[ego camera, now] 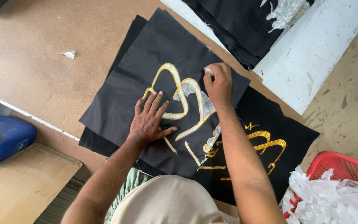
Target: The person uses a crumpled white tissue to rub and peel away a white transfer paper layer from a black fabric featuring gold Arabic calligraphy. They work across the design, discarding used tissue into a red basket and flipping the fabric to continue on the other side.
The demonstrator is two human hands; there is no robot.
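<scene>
A black square of cloth (154, 54) with a gold embroidered heart-like design (175, 93) lies on a brown board, on top of other black pieces. My left hand (151, 119) lies flat on the cloth, fingers spread, just left of the gold stitching. My right hand (217, 84) is pinched on a small scrap of white backing paper (208, 71) at the upper right of the design. More white backing (204, 101) still clings between the gold lines. Another black piece with gold embroidery (266, 145) lies under my right forearm.
A stack of black embroidered cloth (237, 29) rests on a white board (311, 54) at the top right. A red basket (344, 166) full of torn white paper stands at the lower right. A blue canister (5, 137) and a wooden board (21, 182) sit lower left. One white scrap (68, 54) lies on the brown board.
</scene>
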